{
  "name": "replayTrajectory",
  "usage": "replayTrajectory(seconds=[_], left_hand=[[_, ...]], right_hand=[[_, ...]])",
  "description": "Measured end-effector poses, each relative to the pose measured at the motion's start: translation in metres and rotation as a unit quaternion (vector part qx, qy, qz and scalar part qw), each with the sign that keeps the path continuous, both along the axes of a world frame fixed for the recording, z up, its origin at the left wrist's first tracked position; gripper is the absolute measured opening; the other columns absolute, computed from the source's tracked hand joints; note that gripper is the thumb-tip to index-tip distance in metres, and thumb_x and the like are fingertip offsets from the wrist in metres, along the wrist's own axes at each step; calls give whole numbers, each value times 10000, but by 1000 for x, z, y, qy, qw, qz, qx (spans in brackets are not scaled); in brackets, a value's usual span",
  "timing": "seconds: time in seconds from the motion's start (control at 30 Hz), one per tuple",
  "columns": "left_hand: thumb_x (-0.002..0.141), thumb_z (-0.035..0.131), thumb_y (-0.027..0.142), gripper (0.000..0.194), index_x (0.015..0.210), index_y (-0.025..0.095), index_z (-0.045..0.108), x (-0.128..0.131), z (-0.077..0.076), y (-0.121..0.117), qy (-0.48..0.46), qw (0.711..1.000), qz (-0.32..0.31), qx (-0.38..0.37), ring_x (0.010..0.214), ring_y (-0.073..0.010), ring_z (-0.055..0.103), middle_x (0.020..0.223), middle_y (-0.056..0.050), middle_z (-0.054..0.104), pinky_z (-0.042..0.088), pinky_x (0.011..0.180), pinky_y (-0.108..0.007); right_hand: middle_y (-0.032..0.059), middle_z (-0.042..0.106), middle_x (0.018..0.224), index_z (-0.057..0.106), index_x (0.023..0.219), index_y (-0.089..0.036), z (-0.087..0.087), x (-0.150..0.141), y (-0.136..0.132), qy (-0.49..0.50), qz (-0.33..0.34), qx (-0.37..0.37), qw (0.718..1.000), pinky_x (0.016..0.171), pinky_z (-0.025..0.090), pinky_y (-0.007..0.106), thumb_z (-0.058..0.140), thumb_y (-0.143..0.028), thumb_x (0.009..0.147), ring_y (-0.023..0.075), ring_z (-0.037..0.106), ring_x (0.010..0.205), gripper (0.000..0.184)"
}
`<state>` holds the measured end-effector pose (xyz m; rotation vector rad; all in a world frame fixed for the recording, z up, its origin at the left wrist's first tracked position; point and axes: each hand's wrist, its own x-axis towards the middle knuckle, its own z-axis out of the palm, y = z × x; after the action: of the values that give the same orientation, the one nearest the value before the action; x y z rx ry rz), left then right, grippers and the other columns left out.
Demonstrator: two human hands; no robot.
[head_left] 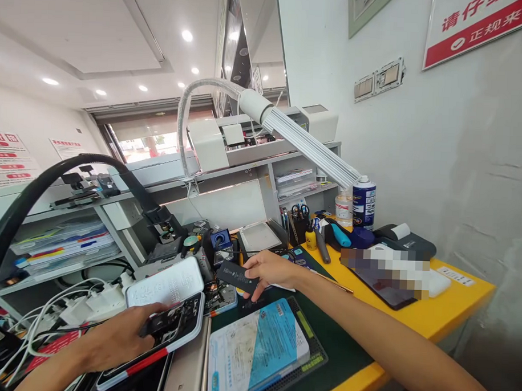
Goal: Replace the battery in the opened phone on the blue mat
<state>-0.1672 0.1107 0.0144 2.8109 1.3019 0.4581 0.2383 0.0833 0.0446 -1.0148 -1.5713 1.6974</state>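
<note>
My right hand (pixel 270 268) reaches forward over the bench and pinches a flat black phone battery (pixel 237 276) between thumb and fingers, holding it just above the clutter. My left hand (pixel 118 337) lies at the lower left with fingers curled on an opened phone (pixel 176 328), whose white-framed back faces up and shows its inner parts. A white screen panel (pixel 166 284) stands tilted up from that phone's far edge.
A blue and white packet (pixel 255 346) lies on a dark green mat (pixel 345 349) over the yellow table (pixel 454 305). A tangle of white cables (pixel 68 314), a black hose (pixel 51 174), a white gooseneck lamp (pixel 305 146), a spray can (pixel 364 202), tools and shelves crowd the back.
</note>
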Motion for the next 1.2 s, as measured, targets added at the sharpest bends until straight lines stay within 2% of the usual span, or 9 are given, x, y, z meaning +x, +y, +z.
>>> replayTrajectory(seconds=[0.13,0.37,0.47,0.57,0.63,0.73,0.9,1.07,1.2], left_hand=[[654,671,125,598,1185,391,741,-4,1,-2,4,1000,-3,15,792,-351,790,961,-40,817,639,665,-444],[674,676,161,496,1123,356,757,0,-1,-10,17,998,-9,59,858,-354,793,1010,-59,817,625,717,-445],[729,645,225,362,1052,336,766,8,-5,-15,23,996,0,90,739,-351,779,908,-93,814,582,627,-448],[844,581,326,177,869,320,756,14,-5,-19,39,993,14,112,564,-303,707,718,-108,763,502,531,-425],[930,546,391,248,790,286,721,17,-1,-22,58,991,28,116,561,-248,669,676,-91,722,504,548,-388],[1002,572,475,301,886,220,683,17,10,-27,97,987,65,110,681,-157,647,788,-15,693,561,672,-320],[1002,614,401,202,1041,215,682,14,28,-37,121,979,128,106,833,-171,677,1003,-45,703,598,737,-336],[1000,617,396,214,1108,221,677,14,36,-48,117,976,149,104,909,-189,682,1094,-64,699,607,783,-364],[998,620,393,227,1155,237,670,16,39,-47,113,973,167,113,977,-207,679,1171,-77,686,606,821,-384]], right_hand=[[43,712,986,666,1038,-123,0,0,2,-6,5,-3,1000,693,621,309,650,-269,1004,161,715,807,151],[44,708,993,663,1083,-128,0,-1,3,-15,8,-10,1000,705,619,319,645,-281,1007,166,712,818,171],[48,709,1014,667,1082,-137,1,-1,1,-19,5,-10,1000,733,618,331,644,-283,1007,172,712,841,166],[48,712,1010,673,1076,-148,1,-2,0,-27,1,-13,1000,750,612,335,641,-306,1009,173,709,850,175],[48,711,1009,673,1085,-152,0,-3,1,-31,-3,-13,999,754,609,339,636,-326,1012,174,706,848,193],[47,708,1000,666,1087,-142,-3,-3,4,-30,-1,-6,1000,761,607,352,626,-330,1015,176,705,844,204],[77,732,976,663,1040,-186,-5,-3,8,-24,29,1,999,750,628,340,590,-219,979,222,749,897,100],[84,733,1032,661,1122,-198,-3,-12,6,-45,50,-5,998,775,631,348,600,-244,986,225,743,924,157],[84,683,1165,632,1233,-158,2,-42,12,-74,69,-11,995,820,609,398,637,-338,1008,210,697,956,288]])
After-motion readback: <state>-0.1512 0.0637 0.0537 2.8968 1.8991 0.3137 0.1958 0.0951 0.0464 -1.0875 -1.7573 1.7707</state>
